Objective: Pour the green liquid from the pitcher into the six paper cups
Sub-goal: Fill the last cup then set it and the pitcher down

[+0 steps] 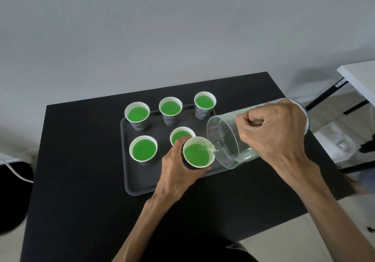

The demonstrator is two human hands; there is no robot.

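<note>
Low in the frame, two bare forearms reach up over the black bench (81,160); the left hand (178,168) wraps the sixth paper cup (197,153) at centre, held above the dark tray (140,184); the right hand (278,132) is fisted round the handle of the clear pitcher (229,140), tipped nearly flat at centre right, lip touching the cup's rim; five filled cups (143,150) stand on the tray; the last green liquid (211,148) trickles, so I'd ease the tilt and keep the cup level, as it looks nearly full

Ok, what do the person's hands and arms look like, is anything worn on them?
Both hands are bare: no gloves, rings or watch show on the left hand or the right hand. The forearms are bare too, with no sleeves, straps or cables in view.
</note>
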